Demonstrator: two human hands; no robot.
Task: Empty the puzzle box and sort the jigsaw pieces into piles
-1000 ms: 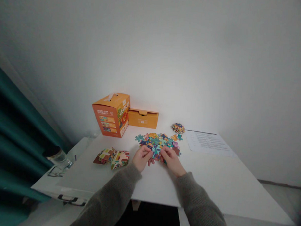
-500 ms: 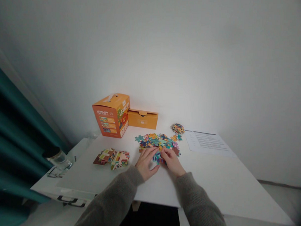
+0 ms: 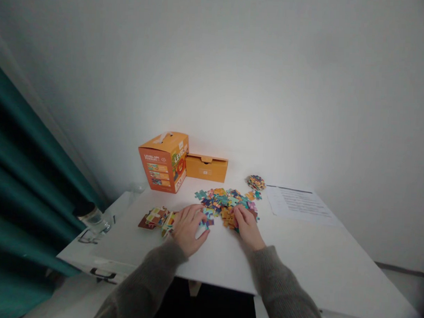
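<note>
Orange knobbed cardboard jigsaw pieces (image 3: 227,217) lie between far and near edges of white worktop (image 3: 299,255), just left of right hand (image 3: 247,227), nearer one; fingertips bunched there, grip unclear. Left hand (image 3: 188,227): fingers spread, beside teal-purple jigsaw pieces (image 3: 209,221). Long axis indistinct.

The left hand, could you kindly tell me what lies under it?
Blue and purple puzzle pieces show at the edge of the left hand; anything directly beneath its palm is covered.
</note>
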